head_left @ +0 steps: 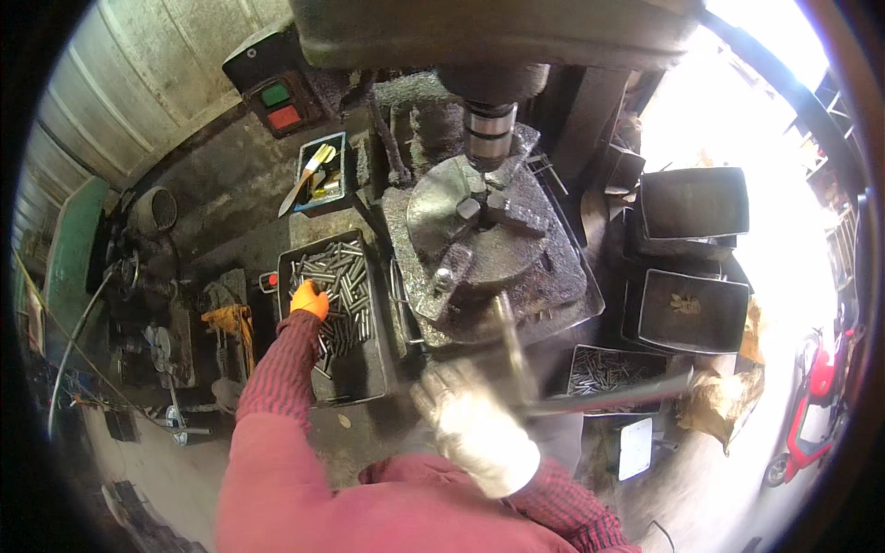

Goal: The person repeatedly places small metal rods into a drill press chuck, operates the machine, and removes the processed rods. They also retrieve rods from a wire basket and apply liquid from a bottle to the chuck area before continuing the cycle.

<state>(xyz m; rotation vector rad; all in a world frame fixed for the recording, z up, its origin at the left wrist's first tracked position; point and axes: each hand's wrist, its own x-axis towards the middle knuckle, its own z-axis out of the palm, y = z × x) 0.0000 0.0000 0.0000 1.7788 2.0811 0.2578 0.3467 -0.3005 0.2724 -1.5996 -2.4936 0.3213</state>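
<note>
The orange-gloved left hand (310, 300) reaches forward to metal pins (348, 279) beneath its fingers; the blurred, white-gloved right hand (475, 429) slants beside a dark bar (608, 396). I cannot tell whether either pinches anything.

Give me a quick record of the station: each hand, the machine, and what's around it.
Left hand: orange glove, at the metal pins in the tray; grip hidden
Right hand: pale glove, motion-blurred, beside a dark bar; grip unclear
Machine: spindle above the chuck
Controls: switch box, green and red buttons, upper left
Behind tray: blue-edged box with a brush lying across it
Right side: dark bins; small metal parts nearer the person
</note>
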